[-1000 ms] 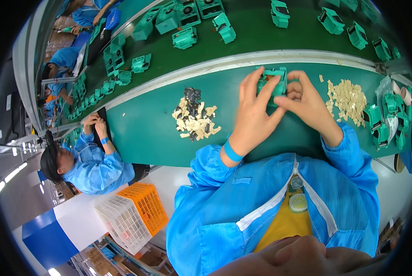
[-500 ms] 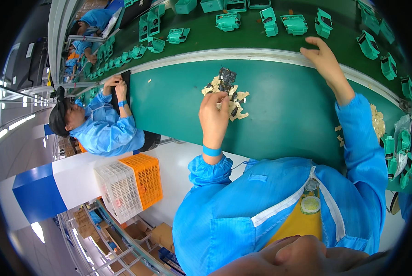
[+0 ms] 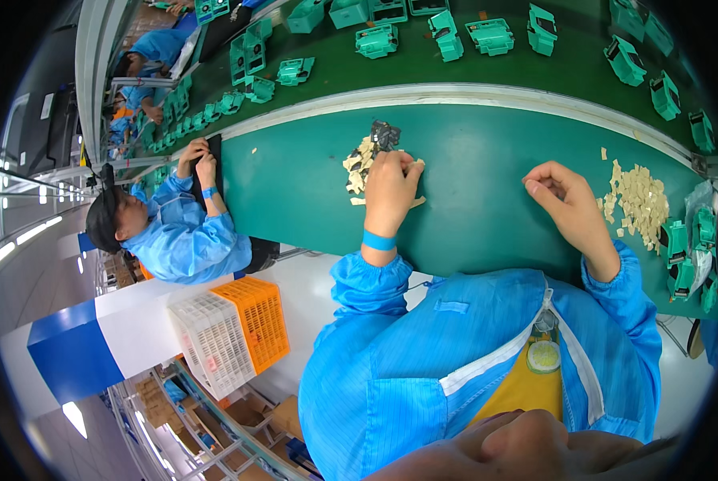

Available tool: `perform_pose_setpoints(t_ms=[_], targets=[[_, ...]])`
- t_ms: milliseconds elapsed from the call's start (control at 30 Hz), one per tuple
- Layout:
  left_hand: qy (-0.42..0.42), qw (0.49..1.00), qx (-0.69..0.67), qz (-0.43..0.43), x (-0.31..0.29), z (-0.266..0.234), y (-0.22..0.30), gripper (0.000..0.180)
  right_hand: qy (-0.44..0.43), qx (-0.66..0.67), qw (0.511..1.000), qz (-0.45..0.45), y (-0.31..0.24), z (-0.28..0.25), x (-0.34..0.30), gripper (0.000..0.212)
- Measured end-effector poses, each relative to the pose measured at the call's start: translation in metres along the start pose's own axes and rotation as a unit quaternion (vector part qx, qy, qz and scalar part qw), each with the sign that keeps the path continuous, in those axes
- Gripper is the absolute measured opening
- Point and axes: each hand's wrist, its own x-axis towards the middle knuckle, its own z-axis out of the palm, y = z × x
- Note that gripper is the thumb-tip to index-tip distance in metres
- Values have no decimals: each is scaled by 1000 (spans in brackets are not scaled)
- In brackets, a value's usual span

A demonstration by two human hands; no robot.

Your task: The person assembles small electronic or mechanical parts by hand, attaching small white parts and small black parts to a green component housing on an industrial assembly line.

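My left hand, with a blue band at its wrist, is over the right side of a mixed pile. Its fingers point down and are closed together, and whatever they grip is hidden. The pile holds small beige pieces and black parts, the black ones heaped at its far end. To the right, above the green tabletop, my right hand has its fingers curled with thumb and forefinger close together. A small dark spot shows near its fingertips; I cannot make out what it is.
A larger heap of beige pieces lies right, beside bagged green plastic housings. Beyond the pale rail, a conveyor carries several green housings. At left a co-worker sits by the table; stacked crates stand lower left.
My right hand has come back from the conveyor's edge to above the table, its fingers curling in. My left hand has shifted right over the pile. Housings on the conveyor have moved left.
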Motion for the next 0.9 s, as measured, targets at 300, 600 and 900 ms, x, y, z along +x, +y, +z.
perform_pose_setpoints(t_ms=[300, 600, 900], targets=[[-18, 955, -269, -126, -8, -5, -5, 18, -49, -8, 999, -21, 2, 16, -6, 14], [-158, 798, -557, -168, -20, 5, 59, 9, -20, 116, 992, -46, -2, 53, 4, 23], [-4, 934, -227, 275, -19, 43, 150, 11, 60, 194, 979, 28, 20, -13, -28, 17]])
